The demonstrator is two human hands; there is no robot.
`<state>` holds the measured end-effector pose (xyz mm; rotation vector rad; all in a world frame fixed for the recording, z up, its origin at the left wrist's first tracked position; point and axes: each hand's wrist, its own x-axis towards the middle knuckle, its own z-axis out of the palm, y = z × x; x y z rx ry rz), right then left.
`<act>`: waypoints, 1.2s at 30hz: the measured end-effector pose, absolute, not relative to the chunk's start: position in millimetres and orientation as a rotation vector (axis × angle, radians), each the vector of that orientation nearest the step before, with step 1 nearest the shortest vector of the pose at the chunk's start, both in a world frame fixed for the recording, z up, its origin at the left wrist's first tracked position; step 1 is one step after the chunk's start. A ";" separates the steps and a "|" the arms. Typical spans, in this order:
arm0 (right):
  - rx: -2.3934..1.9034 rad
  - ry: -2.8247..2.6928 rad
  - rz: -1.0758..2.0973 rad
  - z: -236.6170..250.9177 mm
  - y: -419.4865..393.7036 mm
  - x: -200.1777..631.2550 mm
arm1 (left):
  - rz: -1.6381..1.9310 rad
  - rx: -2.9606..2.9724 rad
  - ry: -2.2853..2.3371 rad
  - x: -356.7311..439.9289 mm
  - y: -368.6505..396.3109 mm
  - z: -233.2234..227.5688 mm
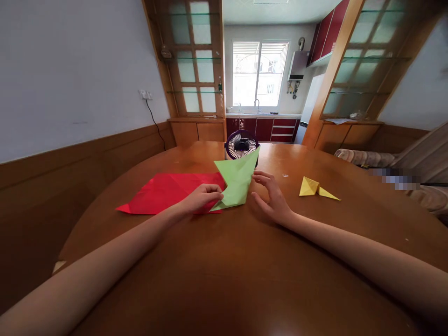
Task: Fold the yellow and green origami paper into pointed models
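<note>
A sheet of light green paper (236,182), creased and partly folded up, stands tilted above the table in front of me. My left hand (207,193) pinches its lower left corner between thumb and fingers. Close to the paper's right edge is my right hand (271,198), fingers apart and curved, with nothing held in it; whether a fingertip touches the edge I cannot tell. Red paper (168,191) with a folded point at its left end lies flat under my left hand and partly behind the green sheet.
A folded yellow paper piece (311,187) rests on the brown table (224,270) to the right. Behind the green paper stands a small dark purple fan (241,142), partly covered. A striped cushioned seat (367,157) is beyond the table's right edge.
</note>
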<state>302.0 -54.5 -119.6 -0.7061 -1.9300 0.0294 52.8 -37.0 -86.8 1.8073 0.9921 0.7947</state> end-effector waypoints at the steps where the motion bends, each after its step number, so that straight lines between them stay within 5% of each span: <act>1: -0.709 -1.918 0.049 -120.0 -53.7 302.2 | 0.764 1.824 0.980 52.0 -36.9 -85.7; 13: -0.718 -2.098 0.312 -124.5 -49.1 304.0 | 0.713 1.829 0.933 50.5 -41.8 -80.4; 36: -0.812 -2.365 0.164 -125.3 -49.6 302.6 | 0.488 2.039 0.961 41.1 -34.8 -87.1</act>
